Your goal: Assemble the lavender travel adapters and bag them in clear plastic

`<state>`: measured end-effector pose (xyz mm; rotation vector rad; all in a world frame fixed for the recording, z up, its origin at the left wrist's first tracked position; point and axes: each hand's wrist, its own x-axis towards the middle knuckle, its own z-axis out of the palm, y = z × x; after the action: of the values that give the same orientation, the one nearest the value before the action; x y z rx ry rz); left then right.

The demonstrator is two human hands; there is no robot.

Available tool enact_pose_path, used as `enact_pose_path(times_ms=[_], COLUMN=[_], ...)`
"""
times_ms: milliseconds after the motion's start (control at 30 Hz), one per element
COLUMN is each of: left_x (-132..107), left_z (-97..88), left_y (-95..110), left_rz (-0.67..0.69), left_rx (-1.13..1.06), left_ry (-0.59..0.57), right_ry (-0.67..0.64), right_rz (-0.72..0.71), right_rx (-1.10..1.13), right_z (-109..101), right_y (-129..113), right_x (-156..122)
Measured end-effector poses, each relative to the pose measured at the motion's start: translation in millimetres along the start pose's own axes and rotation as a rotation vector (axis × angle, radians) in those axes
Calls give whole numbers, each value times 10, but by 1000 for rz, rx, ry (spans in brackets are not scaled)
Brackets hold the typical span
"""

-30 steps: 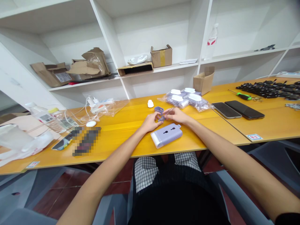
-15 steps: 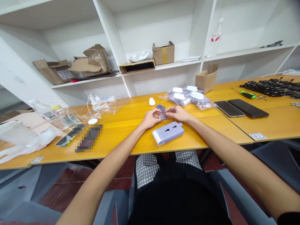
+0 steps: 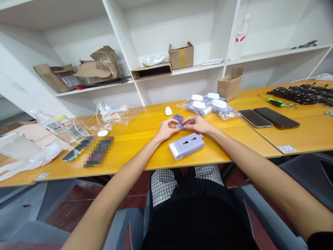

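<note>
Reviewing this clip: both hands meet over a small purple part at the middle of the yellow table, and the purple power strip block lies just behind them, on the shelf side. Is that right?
Not quite. In the head view the left hand and right hand do meet on the small purple part, but the purple power strip block lies in front of them, on the person's side of the yellow table, not on the shelf side.

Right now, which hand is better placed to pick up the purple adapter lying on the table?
Probably right: the right hand sits just above the purple adapter; the left hand is off its end.
</note>
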<state>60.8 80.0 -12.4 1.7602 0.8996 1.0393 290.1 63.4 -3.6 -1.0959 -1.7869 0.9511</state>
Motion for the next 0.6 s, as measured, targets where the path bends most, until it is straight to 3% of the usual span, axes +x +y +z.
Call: enact_pose_path(times_ms=[300, 600], left_x=[-4, 6], left_z=[-2, 9], left_y=[23, 40], left_rz=[-19, 49], left_rx=[46, 100], left_ry=[-6, 29], right_ry=[-25, -25], right_rz=[67, 68], right_rx=[5, 2], right_z=[-19, -37], right_y=[-184, -179], right_x=[-83, -75])
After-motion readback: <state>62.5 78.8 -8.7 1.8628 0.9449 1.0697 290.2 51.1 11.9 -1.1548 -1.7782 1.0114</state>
